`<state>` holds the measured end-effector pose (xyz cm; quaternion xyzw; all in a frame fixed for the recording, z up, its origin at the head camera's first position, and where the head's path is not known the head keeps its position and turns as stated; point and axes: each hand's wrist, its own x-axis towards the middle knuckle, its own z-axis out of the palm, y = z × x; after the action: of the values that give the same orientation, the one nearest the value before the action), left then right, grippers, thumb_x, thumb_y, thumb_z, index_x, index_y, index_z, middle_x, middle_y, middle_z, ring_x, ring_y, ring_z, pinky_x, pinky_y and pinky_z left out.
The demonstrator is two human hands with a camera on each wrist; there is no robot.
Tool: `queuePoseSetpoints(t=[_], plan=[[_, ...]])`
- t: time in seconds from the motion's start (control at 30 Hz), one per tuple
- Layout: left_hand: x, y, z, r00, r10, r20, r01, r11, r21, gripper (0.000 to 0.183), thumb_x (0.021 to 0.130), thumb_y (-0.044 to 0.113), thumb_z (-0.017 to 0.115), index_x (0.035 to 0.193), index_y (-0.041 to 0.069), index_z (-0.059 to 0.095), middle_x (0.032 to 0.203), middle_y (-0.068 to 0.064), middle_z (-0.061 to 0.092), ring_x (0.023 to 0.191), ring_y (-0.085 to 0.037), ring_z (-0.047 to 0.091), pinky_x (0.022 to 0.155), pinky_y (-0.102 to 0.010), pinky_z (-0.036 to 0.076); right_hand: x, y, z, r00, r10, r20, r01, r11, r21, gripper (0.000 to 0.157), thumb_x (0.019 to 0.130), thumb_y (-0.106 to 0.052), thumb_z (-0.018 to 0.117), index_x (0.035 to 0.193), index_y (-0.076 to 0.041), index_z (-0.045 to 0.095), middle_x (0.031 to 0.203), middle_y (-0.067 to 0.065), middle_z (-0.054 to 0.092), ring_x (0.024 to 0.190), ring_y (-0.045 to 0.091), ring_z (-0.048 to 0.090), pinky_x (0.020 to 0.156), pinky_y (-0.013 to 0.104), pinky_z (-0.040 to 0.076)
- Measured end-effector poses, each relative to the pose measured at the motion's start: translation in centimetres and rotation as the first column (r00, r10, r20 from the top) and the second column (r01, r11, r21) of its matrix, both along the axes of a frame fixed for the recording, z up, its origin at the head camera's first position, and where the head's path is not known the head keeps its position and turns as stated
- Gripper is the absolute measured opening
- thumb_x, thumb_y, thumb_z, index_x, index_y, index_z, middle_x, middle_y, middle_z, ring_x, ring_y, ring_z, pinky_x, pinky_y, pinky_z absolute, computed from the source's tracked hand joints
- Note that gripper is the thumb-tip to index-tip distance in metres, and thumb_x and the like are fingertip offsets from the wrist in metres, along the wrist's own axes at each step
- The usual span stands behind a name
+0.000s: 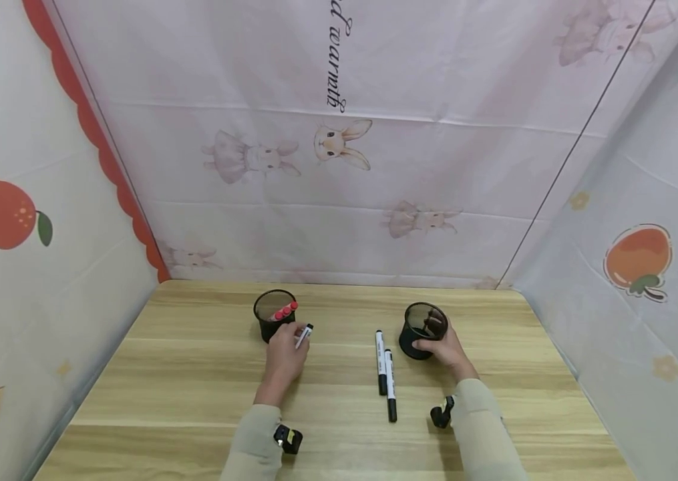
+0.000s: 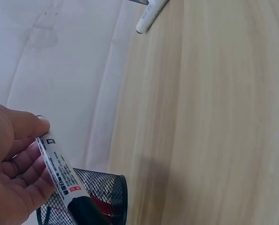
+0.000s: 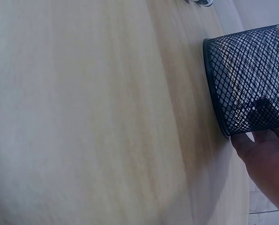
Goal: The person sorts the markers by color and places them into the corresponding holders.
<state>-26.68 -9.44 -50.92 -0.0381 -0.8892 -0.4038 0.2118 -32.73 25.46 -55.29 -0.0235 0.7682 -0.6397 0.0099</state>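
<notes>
Left grip [image 1: 286, 354]: pinching marker [image 1: 304, 335] near one end | right grip [image 1: 448, 349]: curled around right side of mesh cup [image 1: 407, 342]

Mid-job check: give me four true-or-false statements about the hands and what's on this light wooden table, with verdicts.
1. The left hand holds a slim white marker with a black cap. True.
2. Both hands hold markers. False: the right hand grips a round black mesh cup.
3. Red-ended pens are in the other black mesh cup. True.
4. Every white marker is held. False: two white, black-capped markers lie on the table.
</notes>
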Motion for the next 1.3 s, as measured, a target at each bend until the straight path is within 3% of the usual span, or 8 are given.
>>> queuePoseSetpoints(t=[0.37,0.7,0.87,1.17,1.3], plan=[[-0.5,0.9,0.7,0.999,0.030,0.040,-0.035,0.991,0.132,0.025,0.078,0.001,0.074,0.101,-0.002,0.066,0.086,-0.007,0.060,0.074,-0.017,0.061,0.065,-0.029,0.053,0.1,0.0,-0.1,1.000,-0.006,-0.011,0.006,1.000,0.014,0.091,0.067,0.003,0.076,0.142,-0.001,0.023,0.137,0.026,0.036,0.128,0.036,0.032,0.104,0.046,0.025],[-0.4,1.7,1.5,0.993,0.020,0.117,-0.051,0.961,0.273,0.019,0.081,0.005,0.072,0.098,0.000,0.063,0.087,-0.007,0.064,0.080,-0.019,0.062,0.071,-0.031,0.052,0.0,-0.1,-0.3,1.000,-0.004,-0.006,0.004,1.000,0.013,0.094,0.068,0.002,0.077,0.143,-0.002,0.021,0.140,0.027,0.032,0.129,0.037,0.029,0.105,0.047,0.023],[-0.4,2.5,1.7,0.997,0.046,0.069,-0.067,0.935,0.347,0.019,0.079,0.004,0.073,0.095,-0.001,0.063,0.085,-0.008,0.065,0.077,-0.020,0.062,0.070,-0.032,0.053,0.1,0.0,-0.1,1.000,-0.014,0.003,0.014,1.000,0.008,0.093,0.067,0.003,0.077,0.142,-0.001,0.022,0.138,0.027,0.035,0.129,0.037,0.030,0.104,0.047,0.024],[-0.7,3.9,1.3,0.997,0.035,-0.065,0.002,0.869,0.495,0.021,0.074,-0.002,0.075,0.087,0.000,0.058,0.079,-0.009,0.062,0.073,-0.021,0.061,0.063,-0.027,0.054,0.0,0.1,-0.4,1.000,-0.018,-0.008,0.018,1.000,0.005,0.093,0.065,0.007,0.075,0.141,0.001,0.022,0.136,0.028,0.036,0.127,0.037,0.033,0.103,0.045,0.026],[-0.8,4.2,1.2,0.993,0.042,-0.109,0.024,0.838,0.545,0.022,0.072,-0.005,0.075,0.084,0.000,0.057,0.078,-0.009,0.061,0.073,-0.023,0.061,0.062,-0.027,0.054,0.2,-0.1,0.2,1.000,0.008,0.005,-0.008,0.996,-0.084,0.092,0.067,0.012,0.072,0.142,0.001,0.020,0.140,0.028,0.029,0.129,0.038,0.029,0.105,0.047,0.024]])
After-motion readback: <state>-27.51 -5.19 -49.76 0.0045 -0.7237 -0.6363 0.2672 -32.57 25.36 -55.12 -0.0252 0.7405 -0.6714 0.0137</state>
